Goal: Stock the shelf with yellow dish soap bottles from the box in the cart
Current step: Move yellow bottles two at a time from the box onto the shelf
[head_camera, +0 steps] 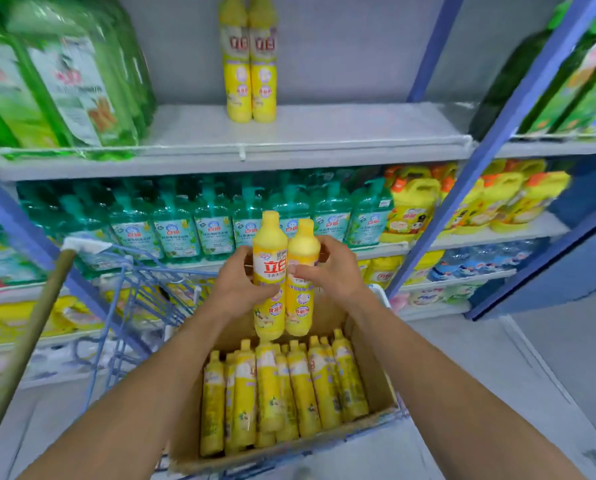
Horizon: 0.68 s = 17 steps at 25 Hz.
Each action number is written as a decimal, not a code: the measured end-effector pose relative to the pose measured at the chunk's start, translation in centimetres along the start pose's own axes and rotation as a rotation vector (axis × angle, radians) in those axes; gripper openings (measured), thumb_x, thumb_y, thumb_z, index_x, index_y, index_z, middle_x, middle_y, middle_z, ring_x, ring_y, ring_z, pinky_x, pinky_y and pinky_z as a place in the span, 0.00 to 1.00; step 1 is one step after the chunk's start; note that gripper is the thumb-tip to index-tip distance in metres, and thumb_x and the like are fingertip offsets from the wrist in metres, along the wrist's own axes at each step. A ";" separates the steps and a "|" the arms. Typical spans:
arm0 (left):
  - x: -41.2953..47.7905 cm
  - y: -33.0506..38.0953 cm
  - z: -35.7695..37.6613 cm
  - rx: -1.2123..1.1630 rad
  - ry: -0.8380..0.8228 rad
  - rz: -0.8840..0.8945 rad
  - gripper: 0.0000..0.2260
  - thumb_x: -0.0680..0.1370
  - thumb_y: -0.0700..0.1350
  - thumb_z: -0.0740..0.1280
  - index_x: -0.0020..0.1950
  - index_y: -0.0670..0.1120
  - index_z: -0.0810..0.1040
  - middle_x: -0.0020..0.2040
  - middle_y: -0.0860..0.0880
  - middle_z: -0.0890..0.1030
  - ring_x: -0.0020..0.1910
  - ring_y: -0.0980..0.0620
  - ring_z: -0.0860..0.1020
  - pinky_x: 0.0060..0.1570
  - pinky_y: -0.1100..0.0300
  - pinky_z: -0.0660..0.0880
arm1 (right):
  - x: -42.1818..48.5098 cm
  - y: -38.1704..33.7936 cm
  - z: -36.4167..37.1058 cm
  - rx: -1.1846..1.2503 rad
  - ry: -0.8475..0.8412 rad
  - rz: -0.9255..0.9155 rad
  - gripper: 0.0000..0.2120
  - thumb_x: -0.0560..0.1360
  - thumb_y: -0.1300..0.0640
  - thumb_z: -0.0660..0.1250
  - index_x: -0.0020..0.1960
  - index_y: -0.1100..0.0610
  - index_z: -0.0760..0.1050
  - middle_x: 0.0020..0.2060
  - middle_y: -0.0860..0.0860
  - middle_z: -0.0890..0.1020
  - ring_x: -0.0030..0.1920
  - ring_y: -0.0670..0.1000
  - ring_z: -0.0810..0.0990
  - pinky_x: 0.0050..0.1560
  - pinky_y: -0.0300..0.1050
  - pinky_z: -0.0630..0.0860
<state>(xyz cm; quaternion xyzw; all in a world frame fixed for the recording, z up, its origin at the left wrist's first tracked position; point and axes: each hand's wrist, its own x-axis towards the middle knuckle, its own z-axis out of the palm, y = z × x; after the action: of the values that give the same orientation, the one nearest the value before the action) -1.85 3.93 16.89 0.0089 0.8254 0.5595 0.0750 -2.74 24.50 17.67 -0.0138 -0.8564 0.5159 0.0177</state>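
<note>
Two upright yellow bottles above the box, fingers of left hand and right hand tight round one each.

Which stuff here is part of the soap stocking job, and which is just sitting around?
Job: held yellow bottles, left hand, right hand, box, boxed bottles, cart, shelf, shelved pair.
Idle: green jugs, teal pump bottles, orange-capped jugs, wooden pole.

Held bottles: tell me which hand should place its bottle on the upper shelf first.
Right, probably. The right hand grips its bottle on the side where the shelf has most bare room, right of the two shelved bottles.
</note>
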 end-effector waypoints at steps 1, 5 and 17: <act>0.0 2.3 -0.6 -0.011 0.016 0.043 0.27 0.67 0.38 0.81 0.61 0.47 0.73 0.55 0.50 0.80 0.54 0.53 0.79 0.49 0.57 0.78 | 0.3 -2.2 -1.5 0.009 0.025 -0.042 0.24 0.65 0.53 0.83 0.57 0.55 0.78 0.42 0.45 0.84 0.41 0.39 0.81 0.43 0.39 0.79; 0.6 10.2 -2.4 -0.058 0.068 0.187 0.27 0.66 0.35 0.80 0.61 0.46 0.74 0.53 0.49 0.82 0.53 0.54 0.81 0.44 0.61 0.80 | 1.7 -8.8 -6.1 0.029 0.151 -0.153 0.29 0.61 0.49 0.84 0.59 0.56 0.80 0.46 0.47 0.86 0.46 0.43 0.84 0.49 0.45 0.82; 9.2 23.0 -3.2 -0.066 0.257 0.300 0.25 0.66 0.36 0.80 0.59 0.47 0.77 0.52 0.49 0.84 0.51 0.53 0.83 0.49 0.55 0.82 | 13.0 -17.0 -14.0 0.024 0.210 -0.322 0.30 0.62 0.37 0.80 0.59 0.50 0.80 0.49 0.45 0.85 0.48 0.43 0.83 0.52 0.51 0.83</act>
<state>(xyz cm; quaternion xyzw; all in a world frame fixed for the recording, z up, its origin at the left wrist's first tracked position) -12.94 10.44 38.28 0.0580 0.7989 0.5875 -0.1148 -15.19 29.48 39.45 0.0699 -0.8347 0.5124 0.1892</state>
